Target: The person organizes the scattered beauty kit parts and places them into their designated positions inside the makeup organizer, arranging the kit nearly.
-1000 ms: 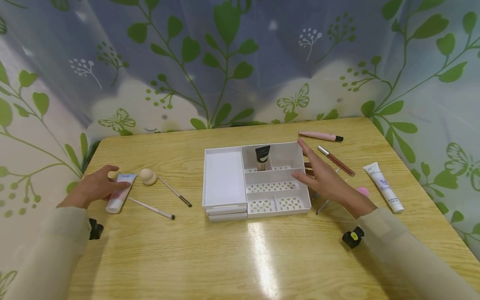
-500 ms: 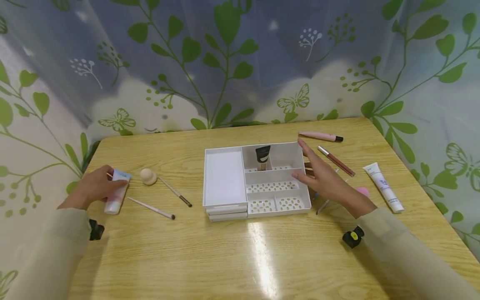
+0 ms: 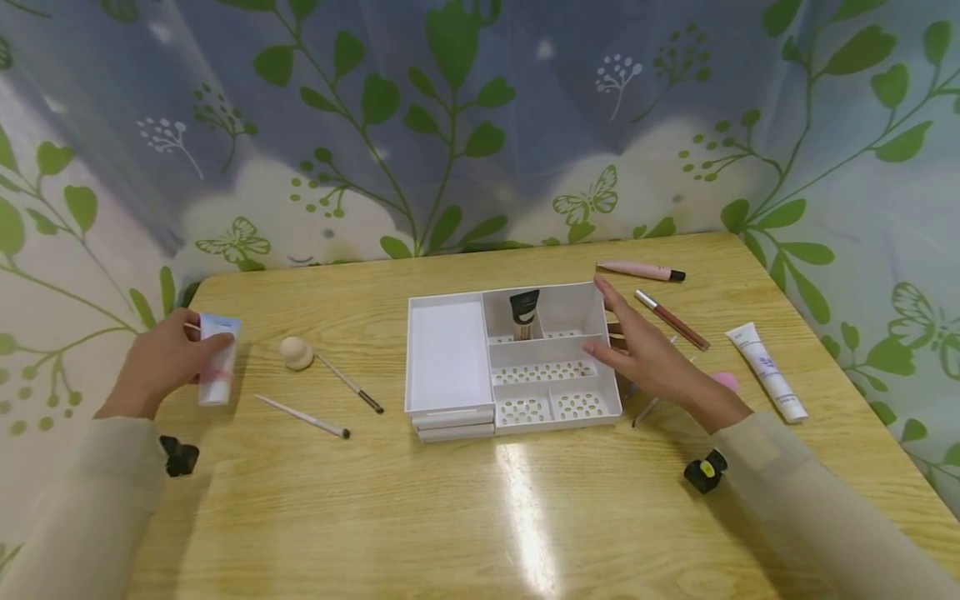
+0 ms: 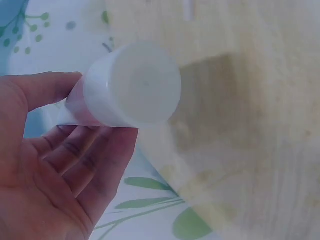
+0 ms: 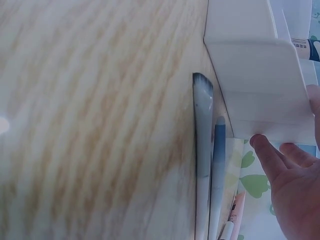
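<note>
At the table's left side my left hand [image 3: 161, 358] pinches a pink-and-blue squeeze tube [image 3: 217, 367], thumb on one side and fingers on the other. Its white cap [image 4: 146, 84] points down; in the left wrist view the tube's shadow lies on the table apart from it. My right hand [image 3: 648, 346] holds the right wall of a white compartment organizer [image 3: 448, 354], the thumb over the rim and the other fingers along the outside. Inside the organizer, a black-capped tube [image 3: 524, 312] stands in the back compartment.
A beige makeup sponge [image 3: 296, 353] and two makeup brushes [image 3: 302, 416] lie left of the organizer. To its right are a pink pen-like tube [image 3: 637, 270], a lip gloss [image 3: 671, 320], a white tube [image 3: 767, 371], a pink item [image 3: 725, 382] and slim brushes [image 5: 203, 150].
My left hand has lifted the squeeze tube and carried it left and slightly away, turning it more upright. The right hand and the organizer have stayed in place.
</note>
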Motion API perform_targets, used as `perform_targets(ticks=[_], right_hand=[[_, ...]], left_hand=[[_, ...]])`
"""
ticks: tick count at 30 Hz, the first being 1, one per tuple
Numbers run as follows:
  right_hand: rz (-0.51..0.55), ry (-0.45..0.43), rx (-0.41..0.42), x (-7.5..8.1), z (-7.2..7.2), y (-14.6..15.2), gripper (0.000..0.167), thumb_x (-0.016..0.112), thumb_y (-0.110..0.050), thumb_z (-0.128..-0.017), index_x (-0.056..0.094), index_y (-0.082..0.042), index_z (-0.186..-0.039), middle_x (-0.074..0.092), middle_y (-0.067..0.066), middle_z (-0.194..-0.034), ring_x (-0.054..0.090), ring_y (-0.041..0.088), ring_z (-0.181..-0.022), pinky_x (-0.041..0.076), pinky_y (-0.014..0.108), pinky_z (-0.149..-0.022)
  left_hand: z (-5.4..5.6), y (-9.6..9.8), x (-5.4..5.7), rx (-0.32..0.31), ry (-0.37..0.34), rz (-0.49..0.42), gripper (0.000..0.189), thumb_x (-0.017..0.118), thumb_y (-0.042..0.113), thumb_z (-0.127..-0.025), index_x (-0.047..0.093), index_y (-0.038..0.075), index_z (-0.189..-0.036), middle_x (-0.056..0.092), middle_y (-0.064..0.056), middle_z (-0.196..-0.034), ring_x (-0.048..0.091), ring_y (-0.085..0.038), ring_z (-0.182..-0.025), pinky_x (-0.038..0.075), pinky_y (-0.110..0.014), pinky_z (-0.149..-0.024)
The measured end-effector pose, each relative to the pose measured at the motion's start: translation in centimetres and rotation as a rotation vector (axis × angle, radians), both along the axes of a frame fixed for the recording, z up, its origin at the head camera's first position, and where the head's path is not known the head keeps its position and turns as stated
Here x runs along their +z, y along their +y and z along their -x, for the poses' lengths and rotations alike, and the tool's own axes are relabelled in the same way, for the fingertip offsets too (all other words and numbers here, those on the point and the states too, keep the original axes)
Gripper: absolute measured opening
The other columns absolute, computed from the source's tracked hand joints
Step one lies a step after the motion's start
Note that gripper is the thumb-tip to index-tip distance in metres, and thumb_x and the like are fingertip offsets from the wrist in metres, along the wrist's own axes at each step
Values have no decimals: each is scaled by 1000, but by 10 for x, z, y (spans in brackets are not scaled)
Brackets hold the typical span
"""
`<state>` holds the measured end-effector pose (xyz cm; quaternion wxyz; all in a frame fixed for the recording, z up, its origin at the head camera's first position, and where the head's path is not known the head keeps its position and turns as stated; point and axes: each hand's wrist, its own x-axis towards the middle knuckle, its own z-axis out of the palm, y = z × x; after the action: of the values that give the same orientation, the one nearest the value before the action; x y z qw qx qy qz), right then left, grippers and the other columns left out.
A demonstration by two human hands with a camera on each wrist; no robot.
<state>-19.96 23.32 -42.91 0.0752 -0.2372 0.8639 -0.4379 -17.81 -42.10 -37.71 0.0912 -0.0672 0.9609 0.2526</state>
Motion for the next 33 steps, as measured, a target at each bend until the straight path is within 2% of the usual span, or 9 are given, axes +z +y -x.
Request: perform_targets(ticks=[5,8,15,21,29,33], right_hand=[[-4,-4,-8,0,0,0,94,63,-20,-113,-6,-25,-177,12,24,-181,48,56,-150,49,67,-118],[-9,4,-10,0,-1,0,94,63,-19,-113,-5,-23,-177,13,25,-181,48,57,-149,49,68,-117],[-1,6,-2,2,-1,-2,93,62,-19,-113,-5,-20,-177,14,27,-180,48,57,-148,49,69,-117],[-7,8,-12,0,0,-2,94,63,-19,-113,-5,-22,-177,18,28,-179,50,57,-147,50,68,-116],[-9,7,-9,-1,1,-1,93,62,-20,-113,-6,-23,-177,13,24,-181,47,56,-150,49,68,-117],[-9,20,-6,-2,2,-1,94,63,-20,-113,-5,-22,-177,8,20,-183,45,56,-151,49,67,-118]], left_hand=[[3,6,12,24,53,-65,78,53,51,-111,38,-17,-146,49,-42,-141,75,-28,-84,68,-45,-68],[3,13,19,31,82,-86,77,54,53,-111,39,-14,-146,49,-40,-142,76,-26,-81,67,-43,-67],[4,37,35,52,225,-123,74,59,56,-108,44,-5,-148,59,-30,-136,62,-2,-81,65,-29,-62],[7,66,51,58,286,-151,71,63,55,-106,46,2,-149,61,-25,-139,58,7,-84,62,-22,-63],[8,102,65,0,348,-199,61,65,47,-107,50,3,-147,63,-20,-138,59,11,-88,62,-19,-64],[8,117,71,-32,358,-215,60,64,49,-108,52,5,-146,63,-17,-138,62,3,-95,62,-18,-66]])
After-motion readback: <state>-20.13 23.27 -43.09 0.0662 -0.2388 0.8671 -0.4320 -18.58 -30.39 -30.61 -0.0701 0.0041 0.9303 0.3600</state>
